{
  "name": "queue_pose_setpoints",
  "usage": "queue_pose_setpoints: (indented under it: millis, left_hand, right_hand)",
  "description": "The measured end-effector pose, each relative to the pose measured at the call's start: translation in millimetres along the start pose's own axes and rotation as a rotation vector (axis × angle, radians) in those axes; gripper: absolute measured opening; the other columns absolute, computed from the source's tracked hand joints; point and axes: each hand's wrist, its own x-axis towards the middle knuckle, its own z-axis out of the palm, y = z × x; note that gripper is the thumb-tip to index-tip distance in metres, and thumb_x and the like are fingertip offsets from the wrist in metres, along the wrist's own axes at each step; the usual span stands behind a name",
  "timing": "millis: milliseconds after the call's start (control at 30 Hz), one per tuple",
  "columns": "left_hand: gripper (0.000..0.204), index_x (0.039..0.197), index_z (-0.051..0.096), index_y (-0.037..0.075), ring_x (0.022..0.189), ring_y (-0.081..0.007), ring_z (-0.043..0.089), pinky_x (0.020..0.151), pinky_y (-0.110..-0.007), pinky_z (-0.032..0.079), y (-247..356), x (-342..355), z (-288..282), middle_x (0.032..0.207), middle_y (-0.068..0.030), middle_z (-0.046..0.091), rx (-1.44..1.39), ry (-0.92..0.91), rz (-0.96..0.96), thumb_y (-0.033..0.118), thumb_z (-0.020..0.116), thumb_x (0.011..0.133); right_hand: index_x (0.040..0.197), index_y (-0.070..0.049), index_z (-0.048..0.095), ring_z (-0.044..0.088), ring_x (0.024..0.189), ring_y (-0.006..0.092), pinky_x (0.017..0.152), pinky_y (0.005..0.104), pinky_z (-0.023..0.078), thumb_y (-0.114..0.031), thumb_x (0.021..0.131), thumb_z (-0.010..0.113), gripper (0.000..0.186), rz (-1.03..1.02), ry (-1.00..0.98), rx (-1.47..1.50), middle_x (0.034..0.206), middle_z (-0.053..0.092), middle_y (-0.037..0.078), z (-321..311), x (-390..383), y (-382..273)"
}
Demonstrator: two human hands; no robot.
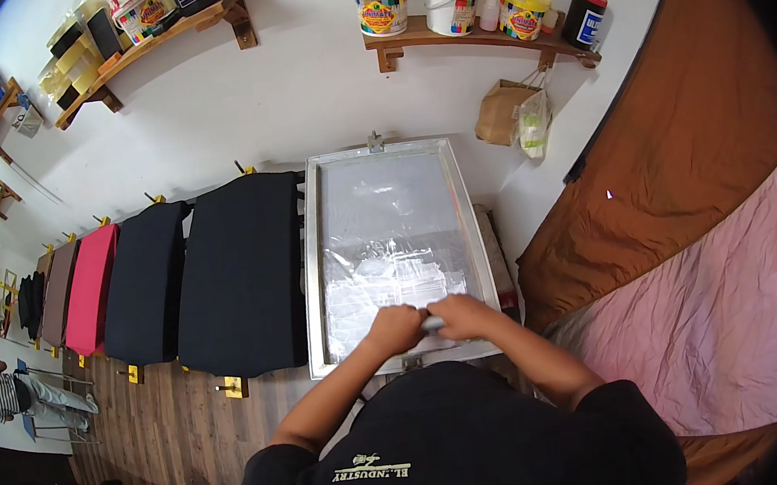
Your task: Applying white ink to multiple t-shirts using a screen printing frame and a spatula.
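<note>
a squeegee point(432, 324) is gripped by both hands at the lower centre of the frame: the left hand point(396, 329) and the right hand point(461, 315) are each closed around it, side by side, with only a short grey piece of the tool left visible between them. it is held at the near end of a metal-framed printing screen point(314, 279), whose mesh is seen pale and partly taped. judged from this position, a stroke appears to be either finished at the near edge or not yet begun; the upper half of the mesh lies open above the hands. the stroke is bounded left and right by the frame rails, and at the far end by the wall. a black garment on a board point(240, 272) lies just beside the screen to the left, with more boards further left; an orange and pink cloth point(696, 286) fills the right of the frame.
</note>
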Motion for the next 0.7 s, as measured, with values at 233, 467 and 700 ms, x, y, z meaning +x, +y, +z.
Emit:
queue_pose_setpoints:
  millis: [233,467,700]
  left_hand:
    - [0.015,0.091,0.068,0.009,0.076,-0.0345,0.071,0.066,-0.046,0.056,-32.6,50.7,-8.4,0.084,-0.0147,0.069,0.075,0.147,-0.033,0.021,0.07,0.082]
    - [0.011,0.087,0.066,0.006,0.069,-0.0327,0.07,0.062,-0.044,0.056,-4.3,13.1,11.6,0.075,-0.0156,0.068,0.09,0.081,0.017,0.017,0.065,0.084]
    - [0.016,0.086,0.07,0.007,0.071,-0.0347,0.071,0.063,-0.047,0.056,10.2,-9.1,2.7,0.074,-0.0166,0.07,0.005,0.002,-0.01,0.022,0.067,0.081]
  right_hand:
    - [0.097,-0.004,0.063,0.067,0.087,0.0422,0.078,0.0517,0.053,-0.015,0.072,0.071,0.029,0.052,0.241,-0.083,0.089,0.069,0.019,-17.9,43.2,23.6]
    - [0.094,-0.004,0.061,0.067,0.086,0.0422,0.077,0.0529,0.053,-0.018,0.072,0.072,0.028,0.027,0.142,-0.049,0.088,0.069,0.02,4.8,4.0,4.0]
    - [0.1,-0.006,0.066,0.068,0.086,0.0415,0.078,0.0508,0.055,-0.023,0.073,0.074,0.033,0.101,-0.035,-0.019,0.088,0.07,0.02,9.6,-12.9,-15.1]
